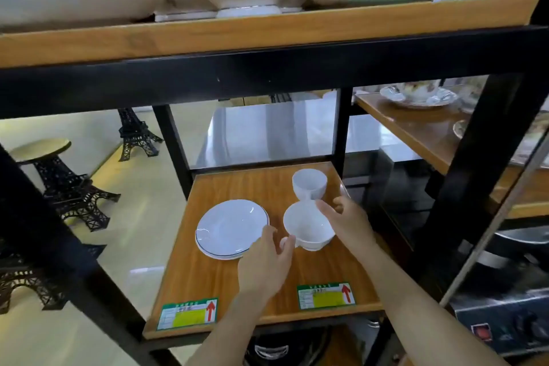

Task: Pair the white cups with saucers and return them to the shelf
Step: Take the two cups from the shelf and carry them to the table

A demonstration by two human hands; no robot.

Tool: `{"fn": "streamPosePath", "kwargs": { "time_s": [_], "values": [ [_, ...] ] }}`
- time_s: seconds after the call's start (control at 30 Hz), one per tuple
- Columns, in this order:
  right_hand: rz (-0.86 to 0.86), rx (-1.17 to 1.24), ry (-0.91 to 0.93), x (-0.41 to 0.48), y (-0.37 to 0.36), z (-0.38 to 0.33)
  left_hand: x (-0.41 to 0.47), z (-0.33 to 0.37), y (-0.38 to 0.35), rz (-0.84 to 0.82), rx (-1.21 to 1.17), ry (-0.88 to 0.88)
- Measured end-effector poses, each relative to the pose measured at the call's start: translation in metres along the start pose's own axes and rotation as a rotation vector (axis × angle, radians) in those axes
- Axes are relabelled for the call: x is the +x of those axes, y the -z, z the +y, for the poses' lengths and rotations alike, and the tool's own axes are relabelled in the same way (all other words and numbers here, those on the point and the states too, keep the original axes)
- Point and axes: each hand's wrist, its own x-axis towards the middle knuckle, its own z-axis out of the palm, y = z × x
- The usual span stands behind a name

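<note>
On the wooden shelf board [237,285] lies a stack of white saucers with a dark rim [230,227] at the left. To their right stands a white cup [307,230], its handle pointing left toward the saucers. My left hand [266,264] has thumb and fingers pinched on that handle. My right hand [346,221] touches the cup's right rim with its fingertips. A second white cup [309,184] stands upright behind the first, near the board's back right corner, untouched.
Black metal posts [343,134] frame the shelf; the upper board [267,33] carries floral china close overhead. Two green-and-yellow price labels [326,296] sit on the front edge. Black Eiffel Tower models [74,187] stand at left, another shelf with dishes [421,96] at right.
</note>
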Motion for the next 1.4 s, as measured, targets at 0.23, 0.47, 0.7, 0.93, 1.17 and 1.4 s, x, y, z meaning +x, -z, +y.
{"fn": "streamPosePath", "kwargs": {
  "time_s": [0.23,0.47,0.7,0.93,1.17,1.4],
  "values": [
    [-0.147,0.173,-0.148,0.027,-0.002,-0.013,0.004,-0.005,-0.009,-0.087,-0.283,0.014],
    [-0.238,0.134,-0.238,0.044,-0.001,-0.022,0.002,-0.004,-0.008,-0.177,-0.609,0.132],
    [-0.301,0.126,-0.24,0.046,-0.008,-0.024,0.0,-0.007,0.0,-0.156,-0.728,0.212],
    [-0.286,0.276,-0.287,0.051,-0.01,-0.024,-0.004,-0.009,0.006,-0.163,-0.731,0.259],
    [-0.311,0.327,-0.351,0.045,-0.011,-0.019,-0.005,-0.008,0.017,-0.217,-0.916,0.522],
    [-0.185,0.518,-0.301,0.041,-0.02,-0.005,-0.006,-0.002,0.017,-0.191,-0.897,0.531]
  ]
}}
